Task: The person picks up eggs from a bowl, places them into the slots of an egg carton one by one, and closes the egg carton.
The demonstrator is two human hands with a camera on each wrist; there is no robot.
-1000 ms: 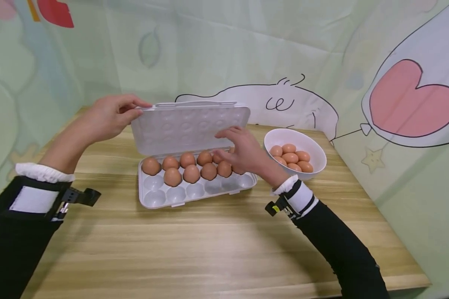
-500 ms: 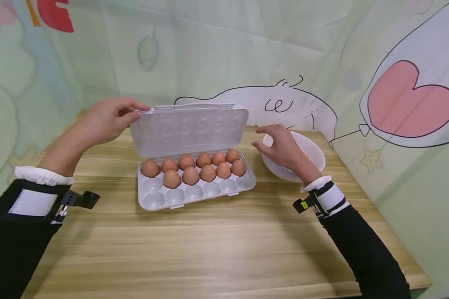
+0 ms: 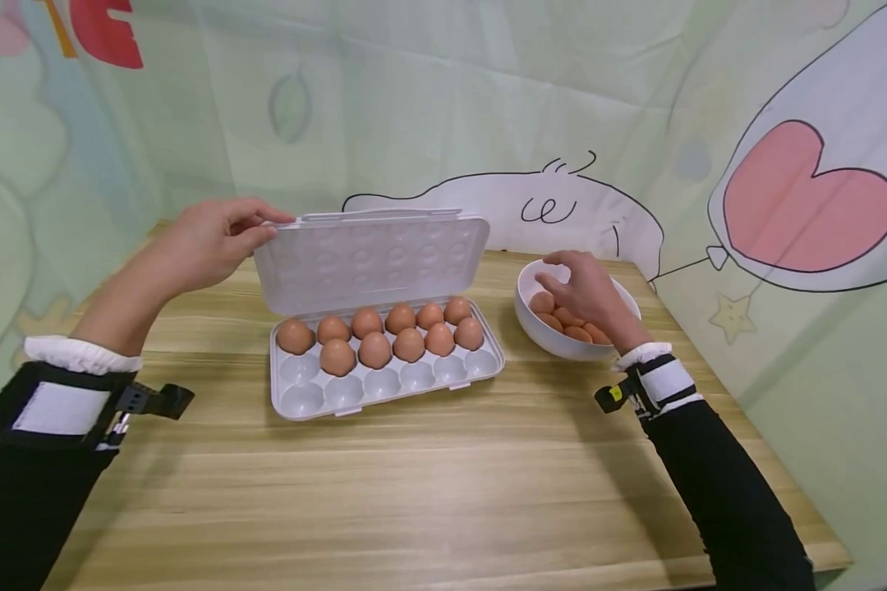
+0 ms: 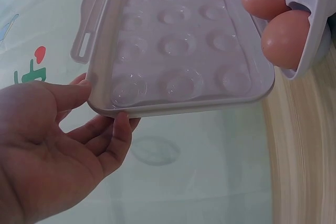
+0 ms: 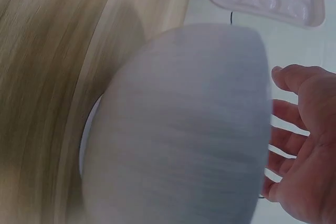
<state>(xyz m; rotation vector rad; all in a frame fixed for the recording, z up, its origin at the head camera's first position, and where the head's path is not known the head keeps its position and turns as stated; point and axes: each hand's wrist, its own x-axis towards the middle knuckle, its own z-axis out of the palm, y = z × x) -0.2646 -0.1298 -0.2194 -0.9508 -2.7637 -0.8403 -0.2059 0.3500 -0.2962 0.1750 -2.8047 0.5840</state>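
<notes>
A white plastic egg carton (image 3: 384, 384) stands on the table with its lid (image 3: 373, 263) raised. Brown eggs (image 3: 374, 350) fill its back row and most of the middle row; the front cups hold none. My left hand (image 3: 214, 246) grips the lid's upper left corner, thumb and fingers around the edge (image 4: 73, 135). Over the white bowl (image 3: 554, 341) is my right hand (image 3: 595, 291), its fingers spread and reaching inside the rim. Several brown eggs (image 3: 562, 322) lie in the bowl, partly covered by that hand. In the right wrist view the bowl's wall hides the fingertips.
Both things stand on a wooden table (image 3: 414, 492), the bowl to the carton's right. A printed cloth (image 3: 429, 98) closes off the back and sides. The table's right edge (image 3: 769, 460) runs along the cloth.
My right hand has moved right, from above the carton's right end to inside the bowl's rim. The left hand still holds the lid up.
</notes>
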